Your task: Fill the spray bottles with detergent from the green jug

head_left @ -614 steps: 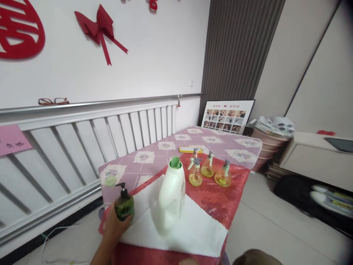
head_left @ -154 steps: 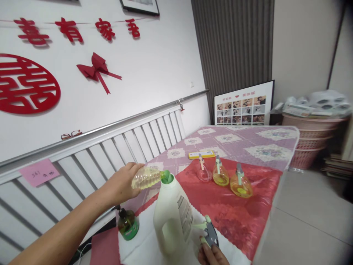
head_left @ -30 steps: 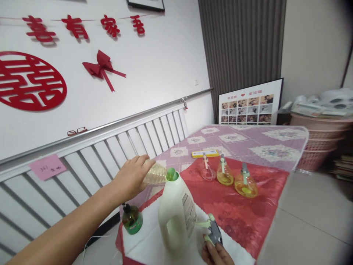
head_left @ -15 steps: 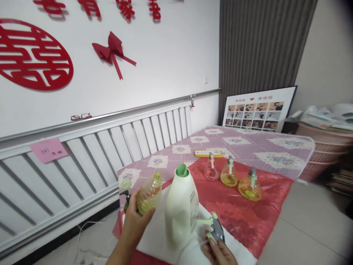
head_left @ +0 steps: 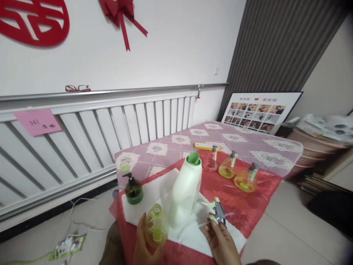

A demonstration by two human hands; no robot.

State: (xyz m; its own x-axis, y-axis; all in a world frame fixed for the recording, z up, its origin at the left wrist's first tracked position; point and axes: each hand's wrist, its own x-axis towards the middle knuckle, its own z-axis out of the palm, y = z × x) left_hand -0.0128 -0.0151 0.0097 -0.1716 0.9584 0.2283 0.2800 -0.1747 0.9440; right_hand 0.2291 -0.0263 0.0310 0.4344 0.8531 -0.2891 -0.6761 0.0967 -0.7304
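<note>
My left hand point(head_left: 143, 241) is wrapped round a clear yellow spray bottle body point(head_left: 156, 227), its neck open and upright. In my right hand point(head_left: 222, 237) is a grey and light-green spray trigger head point(head_left: 217, 211), pinched near its collar, with a thin tube pointing left. Between the hands stands a large pale-green jug point(head_left: 185, 191) with a green spout in its open mouth. A dark green pump bottle point(head_left: 134, 189) is on the white cloth point(head_left: 162, 180), behind the yellow bottle and to its left.
Three spray bottles, one clear point(head_left: 210, 162) and two holding yellow liquid point(head_left: 226, 169) point(head_left: 245, 181), stand on the red cloth point(head_left: 231, 209). A yellow-edged case point(head_left: 207, 146) lies behind them. A radiator point(head_left: 104, 129) lines the wall. A power strip point(head_left: 68, 247) and cables lie on the floor, left.
My left hand has brought the yellow bottle down and closer, left of the jug, uncovering the pump bottle. The trigger head stays in my right hand. The view has tilted downward.
</note>
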